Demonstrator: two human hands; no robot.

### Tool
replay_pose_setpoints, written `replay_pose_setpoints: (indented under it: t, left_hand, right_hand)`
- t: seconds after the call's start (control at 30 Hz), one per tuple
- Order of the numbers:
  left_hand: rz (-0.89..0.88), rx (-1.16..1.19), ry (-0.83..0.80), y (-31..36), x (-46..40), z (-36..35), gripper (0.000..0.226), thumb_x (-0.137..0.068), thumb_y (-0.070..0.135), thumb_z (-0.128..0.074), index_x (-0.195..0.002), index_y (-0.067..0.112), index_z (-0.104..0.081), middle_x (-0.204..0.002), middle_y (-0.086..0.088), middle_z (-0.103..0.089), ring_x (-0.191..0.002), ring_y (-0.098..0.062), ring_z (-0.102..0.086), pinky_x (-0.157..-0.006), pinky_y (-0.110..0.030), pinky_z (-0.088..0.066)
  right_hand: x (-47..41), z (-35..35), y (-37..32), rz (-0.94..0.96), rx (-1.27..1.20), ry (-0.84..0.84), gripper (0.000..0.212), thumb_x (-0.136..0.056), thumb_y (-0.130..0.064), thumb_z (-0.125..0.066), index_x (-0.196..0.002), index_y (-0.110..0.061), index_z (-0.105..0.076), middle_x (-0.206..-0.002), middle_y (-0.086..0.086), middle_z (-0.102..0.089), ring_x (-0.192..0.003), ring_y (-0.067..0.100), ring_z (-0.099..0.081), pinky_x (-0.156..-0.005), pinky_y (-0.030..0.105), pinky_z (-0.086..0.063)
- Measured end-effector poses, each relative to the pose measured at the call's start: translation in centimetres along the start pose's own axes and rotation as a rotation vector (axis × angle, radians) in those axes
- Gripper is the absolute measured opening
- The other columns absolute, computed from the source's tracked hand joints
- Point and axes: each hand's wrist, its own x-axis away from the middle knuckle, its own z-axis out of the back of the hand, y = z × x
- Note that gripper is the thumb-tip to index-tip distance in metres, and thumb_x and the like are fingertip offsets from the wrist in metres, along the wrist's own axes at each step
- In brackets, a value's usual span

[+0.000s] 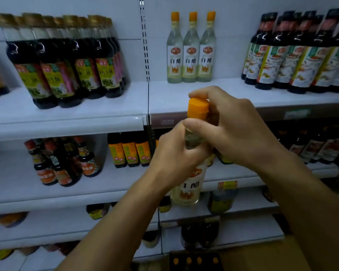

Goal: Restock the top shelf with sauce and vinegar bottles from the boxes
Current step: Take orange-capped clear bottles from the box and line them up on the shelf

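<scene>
I hold a clear white-vinegar bottle (186, 190) with an orange cap upright in front of the shelves. My left hand (176, 155) grips its neck and shoulder. My right hand (237, 130) curls round the cap and upper neck. On the top shelf (184, 98) behind it stand three matching vinegar bottles (191, 49) in a row. Dark soy sauce bottles (67, 61) fill the shelf's left part, and more dark sauce bottles (297, 53) fill its right part.
Bare shelf surface lies in front of and beside the three vinegar bottles. Lower shelves (47, 192) carry small sauce jars and dark bottles. At the bottom edge a dark box (196, 261) shows several orange caps.
</scene>
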Motion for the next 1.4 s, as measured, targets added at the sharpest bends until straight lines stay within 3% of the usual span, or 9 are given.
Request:
replay_pose_setpoints:
  t: [0.13, 0.27, 0.37, 0.53, 0.67, 0.77, 0.9, 1.07, 1.4]
  left_hand:
    - [-0.063, -0.007, 0.005, 2.9, -2.5, 0.6, 0.016, -0.088, 0.021, -0.064, -0.102, 0.027, -0.060, -0.084, 0.005, -0.071, -0.080, -0.011, -0.070, -0.070, -0.042, -0.059]
    - [-0.130, -0.027, 0.037, 5.7, -5.3, 1.0, 0.007, -0.086, 0.022, -0.062, -0.085, 0.029, -0.062, -0.073, 0.009, -0.069, -0.070, -0.009, -0.067, -0.060, -0.034, -0.053]
    - [-0.123, -0.009, 0.049, 7.1, -7.3, 1.2, 0.008, -0.087, 0.023, -0.061, -0.092, 0.023, -0.067, -0.083, 0.002, -0.074, -0.080, -0.016, -0.072, -0.072, -0.048, -0.059]
    - [-0.134, 0.065, 0.057, 9.1, -10.4, 1.1, 0.019, -0.093, 0.026, -0.059, -0.107, 0.031, -0.070, -0.097, 0.004, -0.076, -0.092, -0.016, -0.073, -0.085, -0.049, -0.057]
    - [-0.077, 0.109, 0.125, 10.1, -13.1, 1.2, 0.016, -0.093, 0.026, -0.062, -0.092, 0.013, -0.072, -0.087, -0.006, -0.076, -0.083, -0.023, -0.074, -0.083, -0.049, -0.058]
    - [-0.079, 0.046, 0.206, 10.8, -15.1, 0.9, 0.018, -0.091, 0.024, -0.062, -0.077, 0.014, -0.067, -0.076, -0.005, -0.073, -0.071, -0.018, -0.072, -0.074, -0.042, -0.059]
    - [-0.061, 0.013, 0.247, 11.3, -17.0, 0.1, 0.016, -0.088, 0.028, -0.064, -0.077, 0.017, -0.066, -0.076, -0.001, -0.074, -0.074, -0.019, -0.072, -0.080, -0.047, -0.060]
    - [-0.049, 0.014, 0.271, 12.0, -18.5, -1.1, 0.011, -0.088, 0.025, -0.065, -0.081, 0.017, -0.068, -0.079, -0.003, -0.075, -0.080, -0.023, -0.073, -0.085, -0.050, -0.058]
    - [-0.026, 0.152, 0.273, 9.9, -20.0, -1.6, 0.035, -0.085, 0.037, -0.070, -0.113, 0.020, -0.058, -0.100, 0.000, -0.074, -0.088, -0.014, -0.073, -0.078, -0.034, -0.060]
  right_hand:
    - [-2.1, 2.3, -0.4, 0.029, -0.018, 0.092, 0.048, -0.087, -0.047, -0.065, -0.130, -0.030, -0.051, -0.097, -0.010, -0.063, -0.082, 0.010, -0.061, -0.076, 0.038, -0.053]
    - [-4.6, 4.5, -0.2, 0.043, -0.061, 0.173, 0.047, -0.087, -0.047, -0.066, -0.129, -0.033, -0.052, -0.101, -0.009, -0.064, -0.087, 0.012, -0.063, -0.080, 0.041, -0.054]
    - [-6.2, 5.7, 0.0, 0.059, -0.107, 0.218, 0.046, -0.088, -0.048, -0.064, -0.130, -0.034, -0.052, -0.098, -0.008, -0.065, -0.086, 0.010, -0.064, -0.080, 0.039, -0.056]
    - [-7.4, 6.8, 1.8, 0.062, -0.284, 0.261, 0.056, -0.089, -0.055, -0.055, -0.140, -0.033, -0.045, -0.107, -0.009, -0.064, -0.087, 0.003, -0.064, -0.068, 0.014, -0.051]
    - [-7.2, 6.8, 4.9, -0.028, -0.475, 0.146, 0.072, -0.080, -0.065, -0.047, -0.144, -0.033, -0.040, -0.120, -0.011, -0.062, -0.104, -0.003, -0.062, -0.072, 0.014, -0.052]
    - [-7.1, 6.6, 7.0, -0.086, -0.536, -0.014, 0.079, -0.074, -0.063, -0.059, -0.144, -0.033, -0.038, -0.114, -0.014, -0.064, -0.100, -0.004, -0.063, -0.075, 0.018, -0.054]
    - [-7.0, 5.5, 9.0, -0.161, -0.542, -0.189, 0.065, -0.068, -0.050, -0.082, -0.124, -0.039, -0.050, -0.109, -0.016, -0.068, -0.100, -0.001, -0.064, -0.084, 0.033, -0.057]
    - [-7.5, 5.3, 10.3, -0.179, -0.568, -0.133, 0.045, -0.073, -0.028, -0.084, -0.108, -0.036, -0.056, -0.098, -0.024, -0.070, -0.090, -0.006, -0.065, -0.079, 0.024, -0.055]
    - [-11.5, 5.8, 13.0, -0.144, -0.564, -0.116, 0.045, -0.074, -0.031, -0.083, -0.111, -0.034, -0.058, -0.102, -0.019, -0.071, -0.095, -0.001, -0.067, -0.089, 0.035, -0.056]
